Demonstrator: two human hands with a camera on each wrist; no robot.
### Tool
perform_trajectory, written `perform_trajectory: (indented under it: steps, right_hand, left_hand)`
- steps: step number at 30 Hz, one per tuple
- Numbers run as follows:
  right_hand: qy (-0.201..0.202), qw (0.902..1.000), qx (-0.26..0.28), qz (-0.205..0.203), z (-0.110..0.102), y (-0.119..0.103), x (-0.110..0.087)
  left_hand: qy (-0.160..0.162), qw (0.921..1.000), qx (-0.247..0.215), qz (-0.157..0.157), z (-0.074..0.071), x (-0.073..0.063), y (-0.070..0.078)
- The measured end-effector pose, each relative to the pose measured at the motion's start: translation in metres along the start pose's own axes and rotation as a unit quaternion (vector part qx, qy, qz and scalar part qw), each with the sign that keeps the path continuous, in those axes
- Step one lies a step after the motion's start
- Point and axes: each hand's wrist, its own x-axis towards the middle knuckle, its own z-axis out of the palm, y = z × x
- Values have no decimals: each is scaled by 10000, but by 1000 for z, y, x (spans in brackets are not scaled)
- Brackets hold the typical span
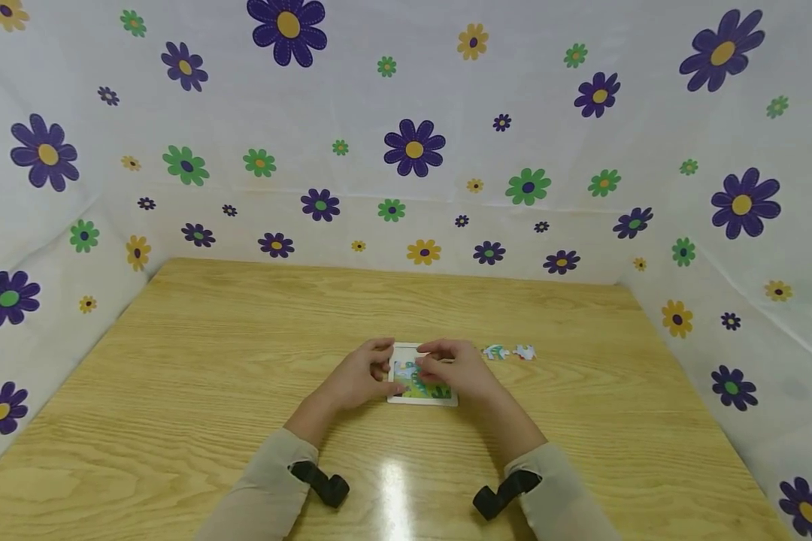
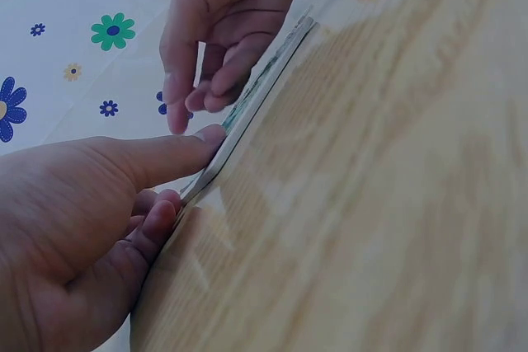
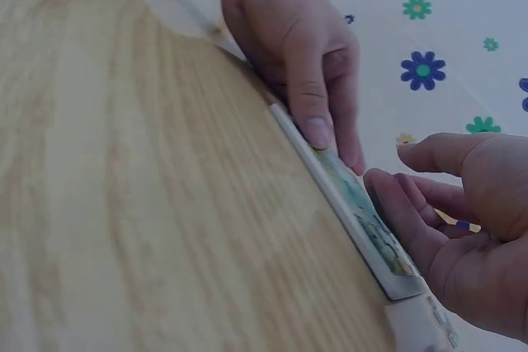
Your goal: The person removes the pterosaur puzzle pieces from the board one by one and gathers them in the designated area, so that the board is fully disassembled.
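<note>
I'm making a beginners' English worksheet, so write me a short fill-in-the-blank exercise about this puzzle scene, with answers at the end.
1. On the tabletop, ____ loose puzzle pieces lie to the right of the frame.
2. The frame around the puzzle is coloured ____.
3. The left hand rests its ____ at the puzzle's near-left corner.
4. The device worn at the left wrist is coloured ____.

Missing words: two; white; thumb; black.

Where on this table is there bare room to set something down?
Bare tabletop lies left of the left grip, out to the flowered cloth; behind the puzzle tray; and right of the two loose pieces. It's crowded at the tray, under both hands, and tight between the right grip and those pieces.
</note>
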Motion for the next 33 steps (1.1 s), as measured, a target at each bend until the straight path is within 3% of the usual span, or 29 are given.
perform_trajectory:
  steps: [3, 6, 10, 13, 22, 28, 33]
  right_hand:
    - [-95, 9998, -102, -154, 5, 3, 0]
    - [-82, 9969, -691, -365, 11, 5, 1]
    - [158, 9821, -1783, -582, 18, 3, -1]
    - [333, 9746, -2116, -646, 22, -1, -1]
    - [48, 9881, -1423, -578, 21, -5, -2]
    - [143, 9931, -994, -608, 22, -5, -2]
    - [290, 9965, -701, -346, 24, -5, -1]
  left_hand:
    - [-15, 10000, -15, 1, 0, 0, -1]
    - [-24, 10000, -68, -1, -1, 0, -1]
    - [-57, 9999, -131, 52, -1, 1, 1]
    - [-44, 9999, -123, 108, 0, 1, 2]
    - [-8, 10000, 33, 70, -2, -2, 4]
    - [21, 10000, 37, 79, -1, -1, 3]
    - [2, 10000, 78, 45, 0, -1, 3]
